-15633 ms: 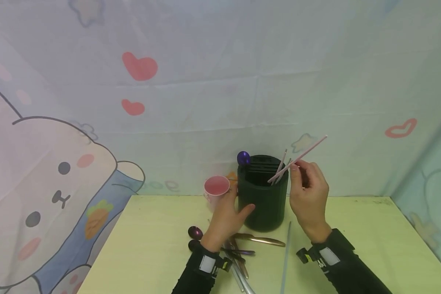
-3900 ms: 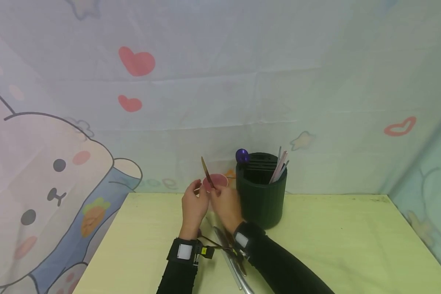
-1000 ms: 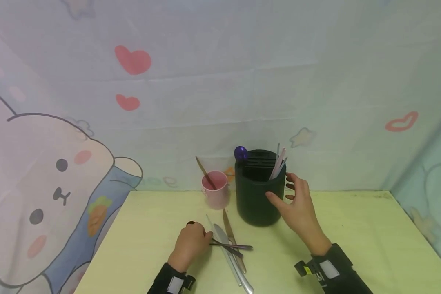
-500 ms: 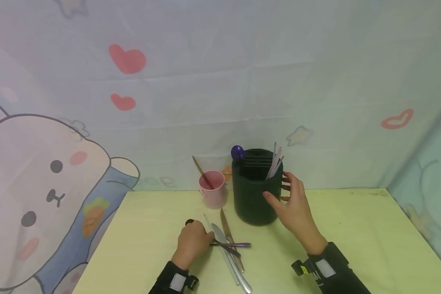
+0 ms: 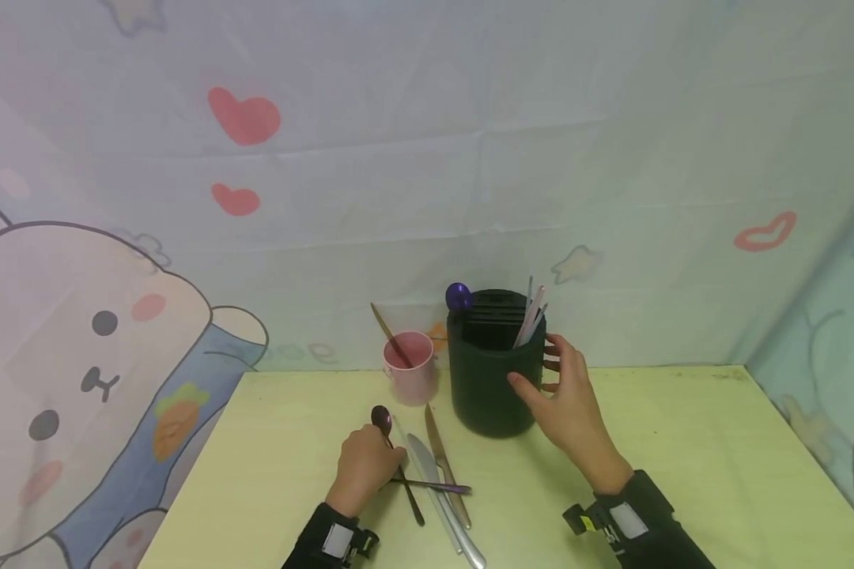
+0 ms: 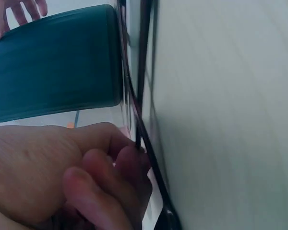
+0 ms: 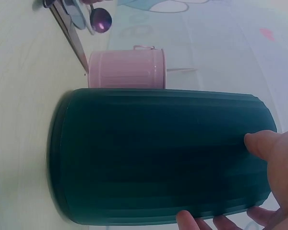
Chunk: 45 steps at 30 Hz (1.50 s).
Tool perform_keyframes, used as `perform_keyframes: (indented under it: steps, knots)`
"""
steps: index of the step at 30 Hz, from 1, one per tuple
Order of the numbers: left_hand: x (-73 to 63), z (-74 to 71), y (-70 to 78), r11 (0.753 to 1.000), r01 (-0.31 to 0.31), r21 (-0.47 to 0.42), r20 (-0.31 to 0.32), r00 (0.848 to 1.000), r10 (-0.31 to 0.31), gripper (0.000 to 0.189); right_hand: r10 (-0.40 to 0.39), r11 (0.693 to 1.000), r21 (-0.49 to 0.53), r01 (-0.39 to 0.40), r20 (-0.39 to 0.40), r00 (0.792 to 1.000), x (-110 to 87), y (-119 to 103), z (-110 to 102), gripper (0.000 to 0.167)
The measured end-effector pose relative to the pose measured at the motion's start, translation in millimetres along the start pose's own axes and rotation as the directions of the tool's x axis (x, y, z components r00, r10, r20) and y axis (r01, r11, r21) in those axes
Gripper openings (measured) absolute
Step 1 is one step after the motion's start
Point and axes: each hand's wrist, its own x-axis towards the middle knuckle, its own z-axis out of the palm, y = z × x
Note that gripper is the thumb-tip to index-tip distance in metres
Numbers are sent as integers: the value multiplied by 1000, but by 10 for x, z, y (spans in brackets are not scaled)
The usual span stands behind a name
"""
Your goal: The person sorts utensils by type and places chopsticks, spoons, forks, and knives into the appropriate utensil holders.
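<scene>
One glossy dark metal spoon point(image 5: 381, 419), pinched by the left hand point(image 5: 365, 468), has just swung off the silver knife point(image 5: 464, 539) toward the left edge of the pale-yellow table point(image 5: 712, 466), so it looks basically loose, while the right hand point(image 5: 572, 415) grips the ribbed dark-green cylinder point(image 5: 489, 393) wide, near the back edge.

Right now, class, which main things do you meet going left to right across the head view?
Printed white cartoon animal, left hand, pink bucket-shaped cup, dark green ribbed cylindrical holder, right hand, printed red heart outline.
</scene>
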Motion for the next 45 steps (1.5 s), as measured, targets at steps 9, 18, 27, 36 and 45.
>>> perform_keyframes:
  steps: [9, 18, 27, 36, 45]
  knots:
    - [67, -100, -34, 996, -11, -85, -107, 994, 2, 50, 4, 1000, -13, -4, 7, 1000, 4, 11, 13, 89]
    - [115, -228, -5, 982, -44, -182, -236, 972, 0, 18, -1, 1000, -10, 1, 5, 1000, 0, 38, 14, 89]
    - [105, -329, 124, 960, -99, -261, -296, 955, 18, 13, -7, 1000, 3, 7, 6, 1000, 12, 47, 10, 88]
    - [19, -477, 351, 933, -182, -312, -370, 927, 57, 7, -9, 1000, 18, 9, 4, 1000, 4, 29, 6, 87]
    - [-16, -545, 664, 857, -306, -415, -407, 905, 126, 6, -8, 999, 33, 8, 13, 1000, -16, -7, -24, 86]
